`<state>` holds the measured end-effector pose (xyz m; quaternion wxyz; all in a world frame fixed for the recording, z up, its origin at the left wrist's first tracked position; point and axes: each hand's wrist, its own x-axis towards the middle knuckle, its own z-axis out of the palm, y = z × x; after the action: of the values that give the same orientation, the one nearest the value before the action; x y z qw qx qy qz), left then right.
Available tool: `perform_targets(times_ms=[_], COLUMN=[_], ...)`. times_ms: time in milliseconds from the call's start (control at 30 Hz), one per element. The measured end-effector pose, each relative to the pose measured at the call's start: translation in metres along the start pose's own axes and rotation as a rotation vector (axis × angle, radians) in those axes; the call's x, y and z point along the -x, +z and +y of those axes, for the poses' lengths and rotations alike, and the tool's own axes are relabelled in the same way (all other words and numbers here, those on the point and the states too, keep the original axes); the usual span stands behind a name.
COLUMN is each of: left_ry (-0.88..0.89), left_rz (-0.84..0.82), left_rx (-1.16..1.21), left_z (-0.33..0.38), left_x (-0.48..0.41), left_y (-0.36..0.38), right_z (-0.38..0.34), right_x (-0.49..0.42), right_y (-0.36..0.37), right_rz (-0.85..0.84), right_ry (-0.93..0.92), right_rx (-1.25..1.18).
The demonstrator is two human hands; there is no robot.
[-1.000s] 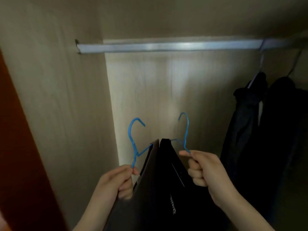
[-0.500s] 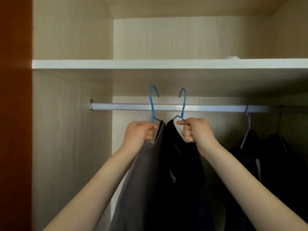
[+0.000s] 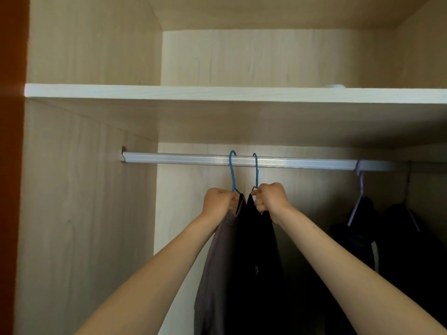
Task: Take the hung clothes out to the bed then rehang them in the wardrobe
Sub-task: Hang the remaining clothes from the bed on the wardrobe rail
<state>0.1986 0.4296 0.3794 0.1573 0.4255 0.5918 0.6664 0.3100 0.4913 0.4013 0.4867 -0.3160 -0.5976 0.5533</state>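
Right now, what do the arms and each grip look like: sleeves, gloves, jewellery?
The left forearm and right forearm are bare, no sleeve in view. Left grip and right grip are ungloved hands, no watch or bracelet at either wrist. Fingers are too hidden to check for rings.

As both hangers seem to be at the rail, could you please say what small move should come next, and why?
Probably open both hands: the left hand and right hand grip blue hangers whose hooks curl over the rail, so they should hang unaided.
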Motion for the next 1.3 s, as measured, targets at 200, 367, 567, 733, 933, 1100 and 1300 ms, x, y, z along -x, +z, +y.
perform_targets(times_ms=[200, 367, 567, 733, 933, 1100, 1300], left_ry=[0.026, 0.429, 0.811, 0.887, 0.986, 1.017, 1.010], left_rz=[-0.022, 0.133, 0.310, 0.334, 0.399, 0.426, 0.429], left_rx=[-0.024, -0.785, -1.049, -1.063, -1.043, -1.052, -1.042], left_z=[-0.009, 0.006, 0.026, 0.013, 0.007, 0.004, 0.006], left_x=[-0.003, -0.025, -0.087, -0.108, -0.114, -0.119, -0.118], left_y=[0.004, -0.025, -0.073, -0.079, -0.077, -0.077, -0.078], right_z=[0.008, 0.008, 0.009, 0.014, 0.015, 0.015, -0.006], right_x=[-0.001, -0.005, -0.018, -0.027, -0.028, -0.032, -0.020], right_y=[-0.005, -0.016, -0.020, -0.028, -0.071, -0.096, -0.125], right_rz=[-0.041, -0.119, -0.081, 0.102, 0.296, 0.418, 0.482], right_ry=[0.035, 0.063, -0.155, -0.274, -0.273, -0.248, -0.345], right_rx=[0.006, -0.022, 0.323, 0.493, 0.571, 0.627, 0.941])
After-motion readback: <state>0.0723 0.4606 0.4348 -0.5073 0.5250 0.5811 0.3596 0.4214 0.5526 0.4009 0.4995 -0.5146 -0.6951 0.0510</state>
